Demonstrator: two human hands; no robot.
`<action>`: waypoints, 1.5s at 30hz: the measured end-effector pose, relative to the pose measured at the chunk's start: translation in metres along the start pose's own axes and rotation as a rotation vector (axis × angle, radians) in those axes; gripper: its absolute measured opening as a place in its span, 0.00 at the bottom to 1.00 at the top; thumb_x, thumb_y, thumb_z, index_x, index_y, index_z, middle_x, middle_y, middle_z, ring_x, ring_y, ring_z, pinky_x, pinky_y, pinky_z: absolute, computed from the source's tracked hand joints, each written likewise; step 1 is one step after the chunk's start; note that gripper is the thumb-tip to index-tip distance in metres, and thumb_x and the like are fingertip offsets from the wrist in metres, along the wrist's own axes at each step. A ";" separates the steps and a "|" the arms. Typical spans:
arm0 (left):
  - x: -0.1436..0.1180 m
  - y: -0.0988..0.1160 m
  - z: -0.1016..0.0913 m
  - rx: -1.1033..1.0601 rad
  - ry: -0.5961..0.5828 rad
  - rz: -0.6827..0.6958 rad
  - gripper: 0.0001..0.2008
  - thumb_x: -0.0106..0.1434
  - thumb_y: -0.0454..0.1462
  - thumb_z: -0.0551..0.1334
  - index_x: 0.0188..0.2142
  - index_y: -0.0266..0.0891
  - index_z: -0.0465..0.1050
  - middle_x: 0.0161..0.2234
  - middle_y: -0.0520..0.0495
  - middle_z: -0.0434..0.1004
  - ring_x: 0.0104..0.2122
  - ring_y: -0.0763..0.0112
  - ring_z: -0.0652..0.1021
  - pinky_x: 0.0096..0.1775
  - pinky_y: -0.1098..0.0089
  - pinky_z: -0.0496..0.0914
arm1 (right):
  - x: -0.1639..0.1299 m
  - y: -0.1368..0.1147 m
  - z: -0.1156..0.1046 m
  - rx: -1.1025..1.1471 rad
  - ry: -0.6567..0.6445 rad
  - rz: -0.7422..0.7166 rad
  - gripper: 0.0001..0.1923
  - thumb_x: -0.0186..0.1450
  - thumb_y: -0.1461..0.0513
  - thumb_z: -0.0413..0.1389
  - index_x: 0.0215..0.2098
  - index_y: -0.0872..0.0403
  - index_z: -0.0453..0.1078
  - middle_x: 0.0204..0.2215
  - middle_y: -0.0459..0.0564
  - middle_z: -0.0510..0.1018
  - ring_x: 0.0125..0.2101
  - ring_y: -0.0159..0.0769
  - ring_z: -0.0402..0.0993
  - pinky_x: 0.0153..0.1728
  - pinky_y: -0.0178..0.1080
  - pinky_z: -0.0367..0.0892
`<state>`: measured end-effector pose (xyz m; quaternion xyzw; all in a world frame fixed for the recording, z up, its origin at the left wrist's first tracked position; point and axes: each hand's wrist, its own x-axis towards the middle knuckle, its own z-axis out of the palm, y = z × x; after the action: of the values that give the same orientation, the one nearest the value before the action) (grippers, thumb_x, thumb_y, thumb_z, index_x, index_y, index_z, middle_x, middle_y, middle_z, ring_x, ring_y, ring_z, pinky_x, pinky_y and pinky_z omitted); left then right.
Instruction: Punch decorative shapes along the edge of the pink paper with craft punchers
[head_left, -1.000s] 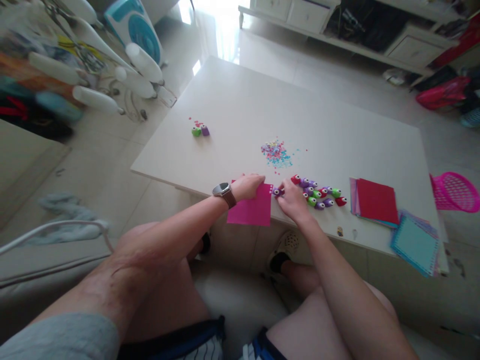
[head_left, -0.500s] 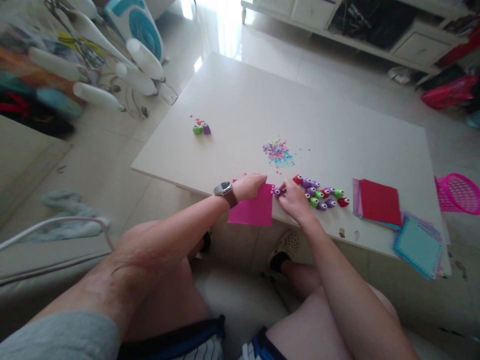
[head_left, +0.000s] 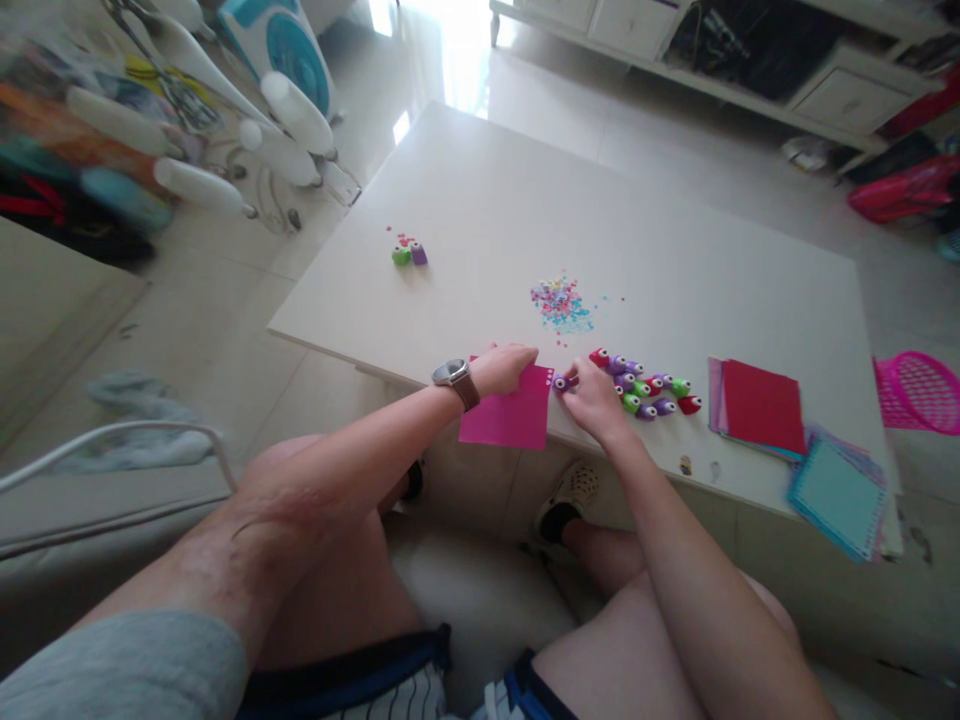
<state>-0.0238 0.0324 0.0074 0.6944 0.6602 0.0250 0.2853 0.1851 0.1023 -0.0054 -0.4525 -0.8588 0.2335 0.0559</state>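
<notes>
A person sits at a white counter (head_left: 697, 280), seen from above, with both hands near its close edge. A pink sheet (head_left: 506, 422) lies under the left hand (head_left: 512, 369), its lower part reaching out past the counter's edge. The left hand has its fingers curled over the sheet's upper part; whether they pinch it or only press it cannot be told. A watch (head_left: 452, 373) is on the left wrist. The right hand (head_left: 592, 393) grips a small purple punch (head_left: 561, 384) with a round eye, its front at the sheet's right edge, so the punch sits between the two hands. Small pale holes (head_left: 550, 376) mark the sheet's upper right corner, just beside the punch. To the right of the right hand, close by, is a cluster of red, green and purple punches (head_left: 641, 389). Beyond the hands lies a heap of coloured confetti (head_left: 564, 305). Farther right, well apart from the hands, are a stack of red paper (head_left: 763, 405) and some pale blue cards (head_left: 838, 495).
</notes>
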 end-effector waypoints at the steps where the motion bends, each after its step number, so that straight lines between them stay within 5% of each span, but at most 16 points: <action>1: 0.001 -0.001 0.001 -0.004 -0.001 0.001 0.18 0.65 0.31 0.65 0.54 0.40 0.75 0.57 0.39 0.82 0.57 0.53 0.80 0.51 0.61 0.70 | 0.000 0.001 0.001 0.009 0.002 -0.010 0.11 0.62 0.69 0.62 0.34 0.49 0.65 0.39 0.52 0.81 0.40 0.45 0.76 0.39 0.41 0.65; 11: 0.001 -0.003 0.000 -0.048 -0.034 -0.009 0.26 0.64 0.30 0.63 0.61 0.40 0.72 0.56 0.40 0.83 0.56 0.53 0.80 0.53 0.61 0.70 | 0.006 0.010 0.002 0.149 -0.008 -0.026 0.12 0.57 0.70 0.61 0.33 0.49 0.67 0.37 0.49 0.81 0.39 0.43 0.77 0.41 0.41 0.67; 45: -0.002 -0.001 0.000 -0.024 0.008 0.057 0.22 0.64 0.28 0.62 0.58 0.39 0.73 0.57 0.39 0.83 0.58 0.52 0.80 0.52 0.60 0.70 | 0.003 0.007 0.004 0.086 -0.038 -0.091 0.09 0.59 0.69 0.60 0.33 0.49 0.68 0.35 0.49 0.80 0.38 0.42 0.76 0.40 0.41 0.67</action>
<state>-0.0248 0.0304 0.0083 0.7092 0.6410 0.0437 0.2902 0.1875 0.1069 -0.0126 -0.4055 -0.8686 0.2761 0.0694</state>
